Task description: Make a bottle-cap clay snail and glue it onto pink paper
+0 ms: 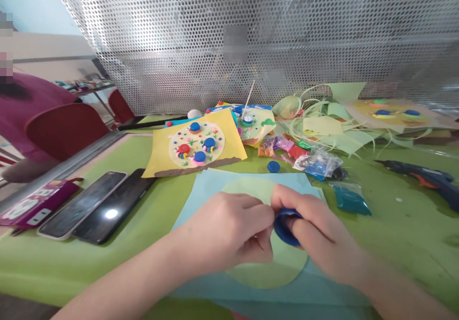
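My right hand [319, 229], right of the centre of the frame, has its grip closed on a hollow, round, blue plastic cap [282, 236], with the thumb inside. My left hand [233, 229], at the centre, has the fingers curled, close at the left side of this cap; whether its grip holds something, I cannot tell. Below both hands, I see a pale green paper circle [265, 277] lying on a light blue paper sheet [193, 205], upon the green surface [390, 262]. Another round blue cap [273, 167] lies just above the sheet's upper edge. At the right edge rests a dark blue glue gun [423, 174] with orange trigger.
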{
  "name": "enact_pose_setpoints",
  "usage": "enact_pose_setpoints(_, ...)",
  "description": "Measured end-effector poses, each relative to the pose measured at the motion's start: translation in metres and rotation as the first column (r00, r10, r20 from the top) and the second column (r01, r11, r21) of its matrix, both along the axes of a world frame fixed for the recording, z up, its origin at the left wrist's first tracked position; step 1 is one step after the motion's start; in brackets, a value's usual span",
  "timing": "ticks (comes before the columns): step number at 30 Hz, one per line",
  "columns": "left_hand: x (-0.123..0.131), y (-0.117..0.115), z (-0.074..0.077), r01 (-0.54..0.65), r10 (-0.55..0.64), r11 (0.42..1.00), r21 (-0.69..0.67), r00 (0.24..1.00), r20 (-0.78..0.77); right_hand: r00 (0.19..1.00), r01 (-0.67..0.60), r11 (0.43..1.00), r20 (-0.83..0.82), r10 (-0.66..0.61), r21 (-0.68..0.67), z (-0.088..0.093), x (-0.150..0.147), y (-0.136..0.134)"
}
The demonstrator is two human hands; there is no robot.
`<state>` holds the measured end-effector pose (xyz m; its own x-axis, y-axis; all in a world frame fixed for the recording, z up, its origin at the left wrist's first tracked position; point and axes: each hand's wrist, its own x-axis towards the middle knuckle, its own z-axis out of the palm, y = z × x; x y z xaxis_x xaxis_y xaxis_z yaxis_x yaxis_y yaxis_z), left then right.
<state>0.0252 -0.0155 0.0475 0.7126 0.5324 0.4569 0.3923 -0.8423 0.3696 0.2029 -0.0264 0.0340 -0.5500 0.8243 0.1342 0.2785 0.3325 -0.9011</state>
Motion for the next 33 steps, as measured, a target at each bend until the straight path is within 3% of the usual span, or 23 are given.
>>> enact_pose_setpoints(7, 0.002, -0.005, -0.001, 0.038, -0.036, 0.996, 0.084, 0.999, -0.022, 0.977, -0.099, 0.980, -0.206, 0.061, -0.175, 0.006, 0.001, -0.001)
enact_pose_setpoints(12, 0.000, -0.004, 0.004, -0.024, 0.053, 0.931, 0.363, 0.996, -0.070, 0.960, -0.173, 0.894, -0.274, 0.060, -0.413, 0.010, -0.003, -0.002)
enact_pose_setpoints(15, -0.004, -0.002, 0.010, -0.025, 0.055, 0.926, 0.378, 0.996, -0.068, 0.944, -0.198, 0.849, -0.327, 0.031, -0.490, 0.008, -0.006, -0.003)
enact_pose_setpoints(21, -0.004, -0.007, 0.013, 0.077, -0.070, 0.965, 0.251, 0.997, -0.036, 0.938, -0.189, 0.831, -0.347, -0.005, -0.523, 0.013, -0.005, -0.007)
enact_pose_setpoints(27, -0.002, -0.010, 0.011, 0.005, 0.063, 0.860, 0.510, 0.991, -0.116, 0.901, -0.240, 0.797, -0.434, -0.029, -0.553, 0.009, -0.006, -0.010)
enact_pose_setpoints(33, -0.001, -0.010, 0.015, -0.018, 0.124, 0.829, 0.559, 0.981, -0.152, 0.895, -0.217, 0.816, -0.444, -0.054, -0.536, 0.008, -0.006, -0.010)
